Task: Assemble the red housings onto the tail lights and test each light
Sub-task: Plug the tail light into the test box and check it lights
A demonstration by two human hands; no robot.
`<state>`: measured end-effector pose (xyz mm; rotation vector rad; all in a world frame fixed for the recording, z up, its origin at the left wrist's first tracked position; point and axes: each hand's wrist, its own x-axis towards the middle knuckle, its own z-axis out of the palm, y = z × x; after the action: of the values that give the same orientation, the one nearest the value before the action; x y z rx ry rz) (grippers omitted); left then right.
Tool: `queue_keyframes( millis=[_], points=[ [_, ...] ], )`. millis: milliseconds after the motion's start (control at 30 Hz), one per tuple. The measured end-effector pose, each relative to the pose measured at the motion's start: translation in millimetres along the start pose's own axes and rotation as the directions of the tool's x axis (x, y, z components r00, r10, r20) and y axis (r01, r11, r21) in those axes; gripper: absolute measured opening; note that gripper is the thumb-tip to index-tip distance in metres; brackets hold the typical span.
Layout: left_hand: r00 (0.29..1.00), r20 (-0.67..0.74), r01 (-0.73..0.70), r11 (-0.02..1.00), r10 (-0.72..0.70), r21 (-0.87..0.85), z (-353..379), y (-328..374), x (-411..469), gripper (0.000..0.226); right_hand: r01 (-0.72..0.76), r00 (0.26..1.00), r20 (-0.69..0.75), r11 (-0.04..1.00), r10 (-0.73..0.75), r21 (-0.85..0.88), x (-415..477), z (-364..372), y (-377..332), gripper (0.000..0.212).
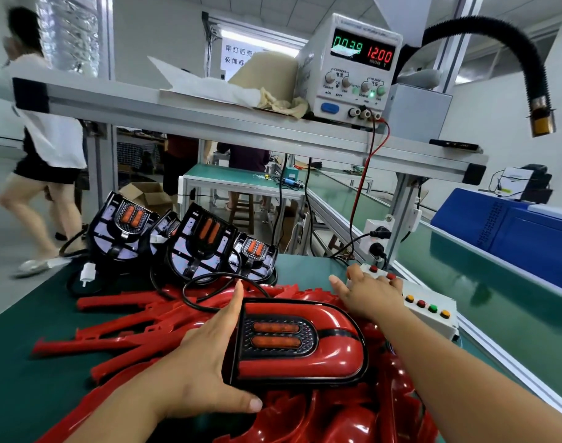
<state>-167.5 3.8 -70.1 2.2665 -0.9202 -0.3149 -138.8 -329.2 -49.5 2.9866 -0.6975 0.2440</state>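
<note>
The fingers (236,302) of the left hand (199,356) lie straight along the flat end of the assembled tail light (298,343), and the thumb (241,402) reaches along its near edge, so the hand brackets that end without curling round it. The right hand (369,294) is stretched out to the control box (433,318). Its fingers are spread and rest by the red buttons (374,268); whether one is pressed down I cannot tell.

The tail light, already wearing its red housing, lies face up on the heap of loose red housings (129,334) on the green bench. A black cable (196,298) loops away behind it. Three bare tail lights (203,241) stand further back, without housings. The power supply (353,65) on the shelf shows 00.39 and 12.00.

I judge the light to be a light, stiff, hollow plastic part. Its housing is glossy, so probably slippery, and easy to scratch. The heap beneath is uneven, so it may rock or slide. It seems best to take it by the black rim at the two long sides, not by the lens, and to mind the cable.
</note>
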Motion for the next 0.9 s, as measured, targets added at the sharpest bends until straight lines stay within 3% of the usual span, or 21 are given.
queue_keyframes(
  millis=[900],
  points=[
    [0.999, -0.025, -0.031, 0.996, 0.034, 0.080, -0.4, 2.7, -0.9, 0.139, 0.027, 1.000, -0.002, 0.999, -0.027, -0.019, -6.0, 2.1, -0.4, 0.070]
  ],
)
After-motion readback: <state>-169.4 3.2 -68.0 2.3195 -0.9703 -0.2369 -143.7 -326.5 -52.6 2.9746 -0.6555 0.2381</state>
